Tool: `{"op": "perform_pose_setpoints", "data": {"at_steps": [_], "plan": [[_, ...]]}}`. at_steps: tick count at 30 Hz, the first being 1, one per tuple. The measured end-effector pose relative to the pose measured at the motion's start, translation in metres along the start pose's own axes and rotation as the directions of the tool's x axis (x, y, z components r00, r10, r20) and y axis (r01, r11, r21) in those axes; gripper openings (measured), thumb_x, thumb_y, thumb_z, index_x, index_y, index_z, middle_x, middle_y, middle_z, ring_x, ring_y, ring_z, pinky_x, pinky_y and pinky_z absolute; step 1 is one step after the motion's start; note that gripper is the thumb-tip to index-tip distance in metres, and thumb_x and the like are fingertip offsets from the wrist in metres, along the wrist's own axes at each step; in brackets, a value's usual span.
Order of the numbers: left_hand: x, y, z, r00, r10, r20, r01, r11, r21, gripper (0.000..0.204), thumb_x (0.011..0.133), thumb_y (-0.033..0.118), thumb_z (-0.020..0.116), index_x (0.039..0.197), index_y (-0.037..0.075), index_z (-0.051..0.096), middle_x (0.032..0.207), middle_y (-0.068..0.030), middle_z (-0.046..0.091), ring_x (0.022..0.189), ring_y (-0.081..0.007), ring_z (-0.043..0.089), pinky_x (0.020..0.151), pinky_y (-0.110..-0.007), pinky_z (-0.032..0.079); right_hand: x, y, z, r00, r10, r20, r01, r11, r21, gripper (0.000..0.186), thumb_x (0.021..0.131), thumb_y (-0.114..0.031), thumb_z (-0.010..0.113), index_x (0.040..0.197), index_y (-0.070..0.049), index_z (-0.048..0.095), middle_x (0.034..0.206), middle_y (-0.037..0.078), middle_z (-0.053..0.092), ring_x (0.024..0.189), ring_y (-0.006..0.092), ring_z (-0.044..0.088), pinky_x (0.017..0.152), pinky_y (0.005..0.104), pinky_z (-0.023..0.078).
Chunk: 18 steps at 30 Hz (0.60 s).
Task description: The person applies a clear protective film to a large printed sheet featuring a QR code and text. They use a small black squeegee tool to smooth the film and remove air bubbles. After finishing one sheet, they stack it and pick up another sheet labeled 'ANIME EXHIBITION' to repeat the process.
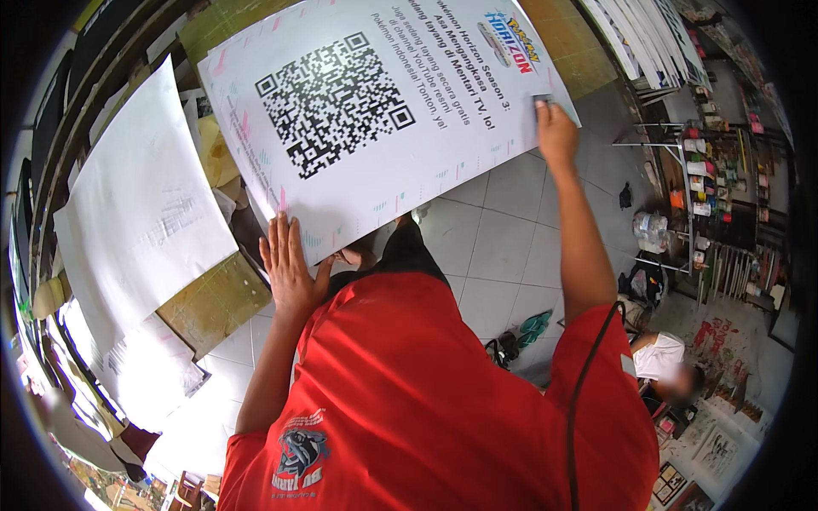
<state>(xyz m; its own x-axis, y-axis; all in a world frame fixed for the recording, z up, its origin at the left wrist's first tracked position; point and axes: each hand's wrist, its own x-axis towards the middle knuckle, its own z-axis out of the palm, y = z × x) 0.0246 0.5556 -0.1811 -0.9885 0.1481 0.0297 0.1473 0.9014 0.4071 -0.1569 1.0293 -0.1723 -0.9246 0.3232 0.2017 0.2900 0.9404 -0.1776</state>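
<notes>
A large white printed sheet (375,111) with a black square code pattern lies on a green cutting mat (217,302) on the worktable and overhangs its edge. My left hand (290,264) rests flat, fingers spread, on the sheet's near edge. My right hand (555,132) presses a small grey tool (542,100) against the sheet's right edge, fingers closed around it. I wear a red shirt (426,400).
More white sheets (145,204) lie on the table to the left. White tiled floor (503,247) lies below. A metal shelf rack (707,179) with bottles stands at right. A seated person (665,362) is at lower right, sandals (532,325) nearby.
</notes>
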Motion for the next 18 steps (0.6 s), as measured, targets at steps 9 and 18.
{"op": "perform_pose_setpoints", "data": {"at_steps": [9, 18], "plan": [[-0.002, -0.003, 0.005, 1.000, 0.025, -0.003, -0.025, 1.000, 0.016, 0.083, 0.077, 0.028, 0.069, 0.143, 0.001, 0.027, 0.150, -0.0235, 0.024, 0.140, -0.0407, 0.020, 0.112, -0.055, 0.013, -0.005, -0.047, 0.014, 0.998, -0.043, 0.046, 0.042, 0.999, 0.025, 0.039, 0.093, -0.039, 0.049, 0.079, -0.005, 0.061, 0.071, 0.018, 0.064, 0.069, 0.0397, 0.063, 0.065, 0.0504, 0.047], [-0.004, -0.001, 0.005, 1.000, 0.006, 0.023, -0.006, 1.000, 0.008, 0.081, 0.079, 0.028, 0.067, 0.142, -0.002, 0.026, 0.149, -0.0270, 0.022, 0.140, -0.0438, 0.019, 0.112, -0.055, 0.013, -0.081, -0.186, 0.026, 0.936, -0.352, 0.018, 0.337, 0.909, 0.247, 0.034, 0.089, -0.032, 0.058, 0.068, -0.006, 0.058, 0.056, 0.012, 0.059, 0.051, 0.0309, 0.058, 0.054, 0.0423, 0.041]]}}
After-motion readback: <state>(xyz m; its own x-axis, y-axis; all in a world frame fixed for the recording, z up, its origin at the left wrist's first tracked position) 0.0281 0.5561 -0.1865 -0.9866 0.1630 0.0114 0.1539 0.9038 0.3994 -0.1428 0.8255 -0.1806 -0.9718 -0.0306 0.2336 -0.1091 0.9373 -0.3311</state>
